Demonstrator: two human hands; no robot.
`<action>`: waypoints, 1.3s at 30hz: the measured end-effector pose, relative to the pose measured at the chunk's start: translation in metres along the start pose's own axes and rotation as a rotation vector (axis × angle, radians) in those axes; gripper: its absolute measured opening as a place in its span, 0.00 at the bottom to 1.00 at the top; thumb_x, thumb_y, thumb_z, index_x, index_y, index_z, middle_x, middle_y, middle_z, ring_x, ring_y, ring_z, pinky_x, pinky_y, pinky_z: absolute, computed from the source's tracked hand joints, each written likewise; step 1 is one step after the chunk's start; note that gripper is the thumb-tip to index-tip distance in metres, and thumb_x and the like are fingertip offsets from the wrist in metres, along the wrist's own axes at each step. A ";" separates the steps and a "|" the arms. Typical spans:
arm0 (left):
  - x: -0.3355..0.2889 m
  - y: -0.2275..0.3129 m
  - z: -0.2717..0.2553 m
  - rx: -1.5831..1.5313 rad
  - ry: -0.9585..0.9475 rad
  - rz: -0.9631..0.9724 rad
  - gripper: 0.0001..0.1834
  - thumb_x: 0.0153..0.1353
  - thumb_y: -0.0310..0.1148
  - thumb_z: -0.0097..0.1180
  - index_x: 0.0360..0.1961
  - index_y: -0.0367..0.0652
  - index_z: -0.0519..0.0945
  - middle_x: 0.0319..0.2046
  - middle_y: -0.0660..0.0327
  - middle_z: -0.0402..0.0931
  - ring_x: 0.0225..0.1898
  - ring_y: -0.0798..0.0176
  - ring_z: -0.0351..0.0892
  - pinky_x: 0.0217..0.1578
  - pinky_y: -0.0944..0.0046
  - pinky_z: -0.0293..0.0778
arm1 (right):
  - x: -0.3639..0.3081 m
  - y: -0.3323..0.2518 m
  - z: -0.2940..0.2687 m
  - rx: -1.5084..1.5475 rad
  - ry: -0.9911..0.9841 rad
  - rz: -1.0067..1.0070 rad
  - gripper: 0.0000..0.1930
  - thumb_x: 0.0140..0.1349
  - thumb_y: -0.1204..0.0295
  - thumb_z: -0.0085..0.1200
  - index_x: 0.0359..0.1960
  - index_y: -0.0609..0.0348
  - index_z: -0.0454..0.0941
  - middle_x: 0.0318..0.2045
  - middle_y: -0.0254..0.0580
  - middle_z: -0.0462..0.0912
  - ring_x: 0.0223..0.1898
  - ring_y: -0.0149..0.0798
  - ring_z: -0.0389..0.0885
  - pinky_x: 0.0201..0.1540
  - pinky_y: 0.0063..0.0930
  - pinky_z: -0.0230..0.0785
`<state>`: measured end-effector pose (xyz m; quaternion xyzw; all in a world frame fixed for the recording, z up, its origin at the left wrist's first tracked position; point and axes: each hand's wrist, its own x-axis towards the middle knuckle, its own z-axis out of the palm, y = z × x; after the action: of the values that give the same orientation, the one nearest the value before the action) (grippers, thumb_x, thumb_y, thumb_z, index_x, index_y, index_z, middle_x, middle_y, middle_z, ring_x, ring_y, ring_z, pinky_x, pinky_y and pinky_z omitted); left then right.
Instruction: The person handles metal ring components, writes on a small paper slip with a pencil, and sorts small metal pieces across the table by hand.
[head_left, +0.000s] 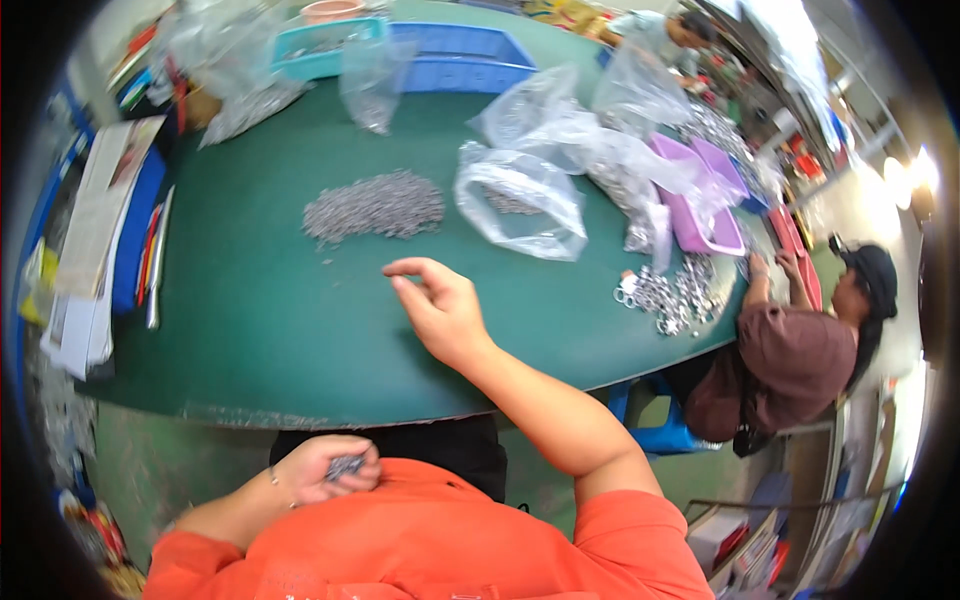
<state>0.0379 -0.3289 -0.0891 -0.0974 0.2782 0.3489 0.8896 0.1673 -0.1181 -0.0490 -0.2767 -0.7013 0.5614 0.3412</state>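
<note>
My left hand (328, 468) is curled in front of my body, below the table edge, around a clump of small grey metal pieces (346, 466). Over the green table my right hand (440, 308) points left, its thumb and index fingertips brought close together in a pinch. Whatever may be between those tips is too small to make out. Beyond it, a heap of small grey metal pieces (375, 207) lies on the table (250, 330), with a few loose bits near its front. Right of the heap sits an opened clear plastic bag (570, 225) with more grey pieces inside.
Papers and folders (105, 230) lie along the left edge. Blue (450, 60) and teal (325, 45) trays stand at the back. Purple bins (700, 215) and shiny metal parts (675, 295) are at right, near a seated co-worker (790, 350). Another person (655, 40) is farther back.
</note>
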 end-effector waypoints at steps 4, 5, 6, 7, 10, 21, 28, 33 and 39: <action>-0.021 0.025 0.041 -0.008 -0.218 0.084 0.16 0.67 0.38 0.41 0.29 0.37 0.74 0.24 0.60 0.62 0.19 0.73 0.56 0.13 0.79 0.51 | 0.020 0.024 -0.003 -0.174 -0.114 -0.148 0.08 0.60 0.73 0.52 0.39 0.60 0.78 0.23 0.35 0.79 0.24 0.29 0.74 0.30 0.23 0.68; -0.019 0.038 0.056 0.004 -0.228 0.126 0.17 0.67 0.38 0.41 0.30 0.37 0.74 0.24 0.60 0.62 0.19 0.73 0.56 0.12 0.79 0.52 | 0.018 0.022 -0.002 -0.249 -0.142 -0.153 0.08 0.58 0.71 0.53 0.38 0.58 0.79 0.26 0.41 0.81 0.29 0.39 0.78 0.34 0.31 0.71; -0.013 0.050 0.073 0.021 -0.221 0.174 0.16 0.67 0.38 0.40 0.30 0.37 0.74 0.24 0.61 0.63 0.19 0.74 0.56 0.12 0.79 0.52 | 0.015 0.021 0.000 -0.326 -0.173 -0.152 0.08 0.57 0.69 0.53 0.36 0.56 0.79 0.29 0.47 0.82 0.34 0.49 0.82 0.38 0.40 0.73; -0.001 0.064 0.092 0.009 -0.192 0.200 0.16 0.67 0.38 0.40 0.31 0.37 0.74 0.24 0.61 0.64 0.19 0.73 0.57 0.12 0.80 0.53 | 0.014 0.024 0.000 -0.373 -0.211 -0.181 0.08 0.56 0.67 0.54 0.35 0.55 0.79 0.28 0.46 0.82 0.34 0.51 0.81 0.37 0.41 0.73; 0.038 0.103 0.142 -0.048 -0.211 0.238 0.13 0.66 0.37 0.43 0.33 0.37 0.72 0.27 0.60 0.67 0.20 0.71 0.63 0.10 0.77 0.55 | 0.006 0.029 -0.010 -0.470 -0.401 -0.360 0.08 0.53 0.65 0.55 0.33 0.53 0.76 0.33 0.44 0.82 0.37 0.49 0.81 0.38 0.41 0.72; 0.187 0.197 0.243 0.205 0.134 0.664 0.33 0.68 0.33 0.37 0.66 0.28 0.40 0.67 0.36 0.37 0.68 0.33 0.41 0.65 0.37 0.45 | 0.012 0.027 -0.024 -0.230 -0.574 -0.258 0.14 0.51 0.74 0.54 0.42 0.59 0.76 0.38 0.48 0.80 0.42 0.52 0.78 0.43 0.41 0.70; 0.216 0.264 0.152 0.372 -0.714 0.173 0.10 0.67 0.27 0.39 0.44 0.39 0.71 0.36 0.60 0.71 0.33 0.68 0.68 0.31 0.69 0.69 | 0.018 0.019 -0.013 -0.265 -0.574 -0.185 0.13 0.50 0.74 0.54 0.40 0.58 0.78 0.37 0.46 0.82 0.42 0.50 0.78 0.43 0.42 0.70; 0.190 0.207 0.224 0.444 0.246 0.728 0.20 0.64 0.22 0.42 0.57 0.28 0.59 0.53 0.43 0.61 0.51 0.44 0.70 0.52 0.50 0.70 | 0.017 0.019 -0.019 -0.293 -0.549 -0.201 0.11 0.50 0.73 0.55 0.37 0.58 0.78 0.36 0.45 0.82 0.40 0.49 0.79 0.42 0.42 0.70; 0.150 0.173 0.239 0.470 0.197 0.739 0.19 0.67 0.26 0.42 0.57 0.27 0.62 0.49 0.48 0.71 0.44 0.59 0.78 0.43 0.64 0.78 | 0.019 0.023 -0.017 -0.241 -0.516 -0.220 0.09 0.51 0.71 0.58 0.35 0.57 0.79 0.30 0.44 0.81 0.35 0.47 0.80 0.38 0.39 0.70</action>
<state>0.1136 -0.0283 0.0278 0.1806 0.4494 0.5596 0.6725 0.1693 -0.0878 -0.0656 -0.0861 -0.8521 0.4856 0.1751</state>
